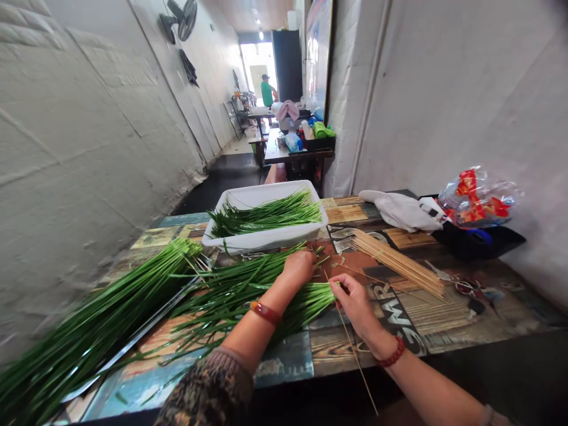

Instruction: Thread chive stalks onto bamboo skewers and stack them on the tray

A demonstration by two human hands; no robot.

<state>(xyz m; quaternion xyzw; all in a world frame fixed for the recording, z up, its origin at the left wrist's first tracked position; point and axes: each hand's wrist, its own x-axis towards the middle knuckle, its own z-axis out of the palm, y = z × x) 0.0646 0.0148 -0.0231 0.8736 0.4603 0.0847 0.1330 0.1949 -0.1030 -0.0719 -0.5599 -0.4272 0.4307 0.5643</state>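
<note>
A loose heap of garlic chives [235,290] lies on the table in front of me, its pale stem ends toward the right. My left hand [300,266] is curled over the stems on the far side of the heap, its fingertips partly hidden among them. Beside the pale ends, my right hand [352,299] pinches a thin bamboo skewer [352,349] between thumb and fingers. The skewer slants from above the fingertips down past the table's near edge. More skewers [397,263] lie in a bundle to the right.
Beyond the heap stands a white plastic tub [266,241] holding more chives. At left, a large chive bunch [102,313] rests on a tray. Scissors [465,287], a pale cloth cap [402,210] and a clear plastic bag [481,198] lie at right. A person [267,92] stands far back.
</note>
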